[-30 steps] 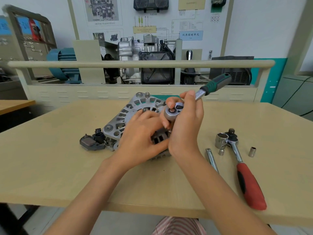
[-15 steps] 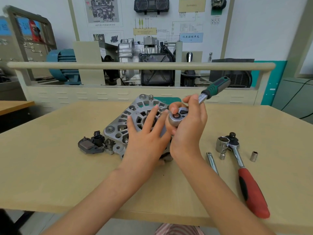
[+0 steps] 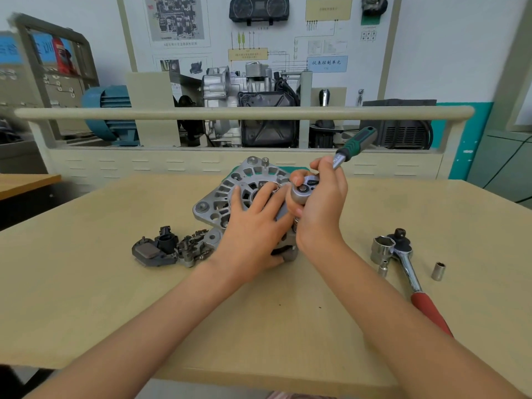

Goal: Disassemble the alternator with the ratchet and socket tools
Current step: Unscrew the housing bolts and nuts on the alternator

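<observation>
Since a second ago the left hand (image 3: 253,226) has uncurled and now lies flat, fingers straight, pressing on the alternator (image 3: 227,197), which sits mid-table and has rocked up a little. Her right hand (image 3: 319,208) grips the head of the green-handled ratchet (image 3: 305,191), its long axis slanting up and away to the right, handle tip toward the far rail. Whether a socket is seated on a bolt I cannot tell; the hands hide it. I'd worry that the housing, tilted on edge with its vented face toward her, slips when she pulls, or the socket cams off.
</observation>
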### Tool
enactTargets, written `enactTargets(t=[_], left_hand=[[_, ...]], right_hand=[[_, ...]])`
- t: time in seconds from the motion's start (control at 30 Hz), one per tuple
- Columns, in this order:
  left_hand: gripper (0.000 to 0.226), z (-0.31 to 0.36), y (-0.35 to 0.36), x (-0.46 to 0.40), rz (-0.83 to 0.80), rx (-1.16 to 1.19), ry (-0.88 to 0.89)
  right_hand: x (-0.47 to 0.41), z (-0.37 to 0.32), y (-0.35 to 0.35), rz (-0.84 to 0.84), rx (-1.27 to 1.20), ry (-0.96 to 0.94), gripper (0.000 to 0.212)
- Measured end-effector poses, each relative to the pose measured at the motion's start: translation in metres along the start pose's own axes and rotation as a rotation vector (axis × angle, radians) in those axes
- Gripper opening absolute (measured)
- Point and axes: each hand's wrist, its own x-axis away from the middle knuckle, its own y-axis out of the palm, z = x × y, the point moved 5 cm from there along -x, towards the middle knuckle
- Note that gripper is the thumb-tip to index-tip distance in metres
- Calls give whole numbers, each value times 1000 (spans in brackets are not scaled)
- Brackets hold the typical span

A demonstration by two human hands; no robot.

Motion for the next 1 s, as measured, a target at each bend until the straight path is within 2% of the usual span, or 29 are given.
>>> enactTargets(t=[0.1,0.23,0.37,0.63,0.73,0.9,1.0], left_hand=[[84,-6,11,-9,0,23,-1],[81,-12,32,-19,-95,49,-28],[81,-19,50,-31,-121,41,-43],[83,-21,65,-46,-73,29,-46],[85,-19,68,-51,-108,25,-52],[76,-17,71,-56,-94,95,-74],[64,-17,63,-56,4,220,-100]], right_hand=[[-13,6,1,5,0,18,26],[-31,13,2,5,33,31,28],[-49,20,1,2,87,55,29],[-77,29,-4,-24,54,101,30],[-83,32,-6,-33,42,120,31],[-89,32,-11,-47,22,117,32],[-91,32,-14,-24,40,91,33]])
